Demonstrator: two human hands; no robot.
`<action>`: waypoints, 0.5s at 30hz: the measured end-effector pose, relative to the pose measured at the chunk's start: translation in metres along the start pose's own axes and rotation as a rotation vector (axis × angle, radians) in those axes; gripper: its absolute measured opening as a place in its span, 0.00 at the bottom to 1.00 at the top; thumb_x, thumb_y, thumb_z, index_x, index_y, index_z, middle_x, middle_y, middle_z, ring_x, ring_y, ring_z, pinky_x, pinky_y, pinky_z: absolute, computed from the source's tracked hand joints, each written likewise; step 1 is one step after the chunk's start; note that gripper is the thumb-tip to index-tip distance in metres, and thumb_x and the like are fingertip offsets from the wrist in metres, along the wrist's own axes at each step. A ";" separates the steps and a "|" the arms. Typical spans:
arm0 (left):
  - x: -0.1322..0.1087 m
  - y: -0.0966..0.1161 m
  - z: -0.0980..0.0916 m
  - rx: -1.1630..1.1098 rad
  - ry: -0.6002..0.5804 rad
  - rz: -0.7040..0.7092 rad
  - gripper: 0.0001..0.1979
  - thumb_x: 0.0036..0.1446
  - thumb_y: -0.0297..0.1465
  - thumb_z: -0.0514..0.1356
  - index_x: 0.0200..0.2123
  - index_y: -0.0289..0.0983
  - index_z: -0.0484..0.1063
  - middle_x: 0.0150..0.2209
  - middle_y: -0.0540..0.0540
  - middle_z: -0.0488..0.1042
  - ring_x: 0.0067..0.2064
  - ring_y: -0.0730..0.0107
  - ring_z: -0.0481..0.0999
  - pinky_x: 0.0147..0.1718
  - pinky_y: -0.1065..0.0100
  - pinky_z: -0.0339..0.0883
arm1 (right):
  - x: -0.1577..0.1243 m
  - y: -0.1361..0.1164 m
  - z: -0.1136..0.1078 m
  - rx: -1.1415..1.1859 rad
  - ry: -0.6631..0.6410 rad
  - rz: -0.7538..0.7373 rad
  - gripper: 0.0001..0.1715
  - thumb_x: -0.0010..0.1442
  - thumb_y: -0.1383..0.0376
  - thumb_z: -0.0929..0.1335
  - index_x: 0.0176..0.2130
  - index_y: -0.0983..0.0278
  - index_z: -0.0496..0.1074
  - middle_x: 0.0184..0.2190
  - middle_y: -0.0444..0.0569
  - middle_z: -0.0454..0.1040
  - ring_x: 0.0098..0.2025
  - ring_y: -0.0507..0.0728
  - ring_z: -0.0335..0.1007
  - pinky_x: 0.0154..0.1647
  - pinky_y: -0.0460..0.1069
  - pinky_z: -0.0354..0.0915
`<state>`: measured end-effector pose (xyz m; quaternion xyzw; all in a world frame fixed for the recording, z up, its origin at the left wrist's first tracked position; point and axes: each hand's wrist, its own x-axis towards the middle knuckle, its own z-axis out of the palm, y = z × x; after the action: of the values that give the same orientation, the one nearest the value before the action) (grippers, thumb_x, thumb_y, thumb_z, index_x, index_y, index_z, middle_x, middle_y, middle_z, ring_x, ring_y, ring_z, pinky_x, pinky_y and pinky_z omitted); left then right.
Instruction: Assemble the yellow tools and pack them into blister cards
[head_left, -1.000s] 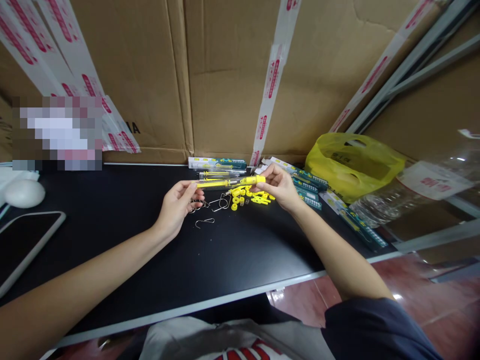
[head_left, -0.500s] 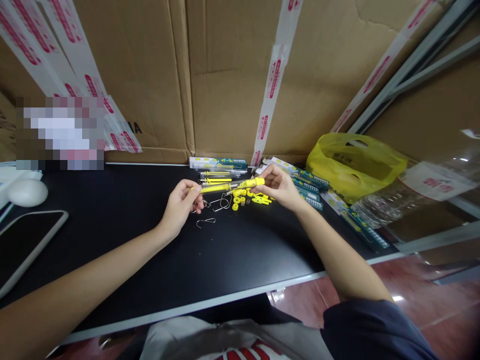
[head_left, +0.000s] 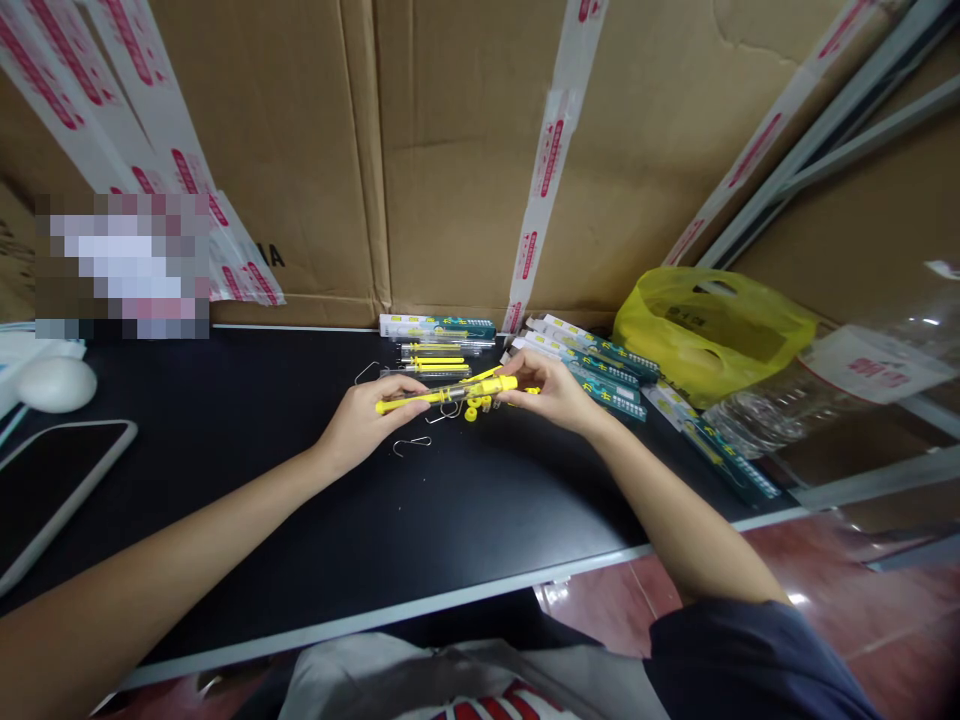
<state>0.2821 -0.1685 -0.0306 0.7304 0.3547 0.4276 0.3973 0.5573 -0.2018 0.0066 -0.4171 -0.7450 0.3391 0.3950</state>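
A spring scale [head_left: 457, 393] with a clear tube, a yellow rod end and a yellow cap is held level above the desk between both hands. My left hand [head_left: 373, 408] pinches its yellow rod end with thumb and fingers. At the capped end, my right hand [head_left: 553, 392] grips with thumb and fingertips. Just beyond the hands lie yellow rods and clear tubes [head_left: 435, 362]. Small yellow rings [head_left: 471, 412] sit below the scale, partly covered by it and my right hand. A loose wire hook [head_left: 412, 443] rests on the desk near my left hand.
Printed boxes [head_left: 611, 385] lie behind my right hand, and another box [head_left: 439, 327] is at the back. A yellow plastic bag [head_left: 705, 330] and a clear bottle [head_left: 757, 410] stand right. Left are a phone [head_left: 56, 490] and a white rounded object [head_left: 56, 385].
The yellow rod has gone further into the clear tube, and the held piece is shorter. My left hand has turned and shifted slightly; my right hand has moved slightly down.
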 end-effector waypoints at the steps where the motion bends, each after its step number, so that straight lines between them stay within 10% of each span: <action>1: 0.000 -0.001 0.000 0.006 -0.005 0.000 0.11 0.50 0.38 0.65 0.35 0.39 0.79 0.30 0.47 0.77 0.29 0.69 0.72 0.30 0.71 0.62 | 0.000 0.000 -0.001 -0.018 0.001 -0.005 0.16 0.53 0.60 0.74 0.39 0.62 0.69 0.36 0.48 0.78 0.34 0.54 0.76 0.37 0.50 0.73; 15: 0.001 0.003 -0.004 0.022 -0.040 0.026 0.12 0.52 0.40 0.63 0.35 0.38 0.78 0.25 0.50 0.73 0.26 0.72 0.68 0.28 0.71 0.61 | -0.001 -0.006 0.001 -0.094 -0.033 -0.049 0.14 0.56 0.59 0.72 0.38 0.62 0.66 0.33 0.47 0.75 0.31 0.52 0.72 0.32 0.48 0.68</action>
<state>0.2797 -0.1673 -0.0267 0.7479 0.3417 0.4139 0.3906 0.5548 -0.2052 0.0114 -0.4110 -0.7767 0.3006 0.3708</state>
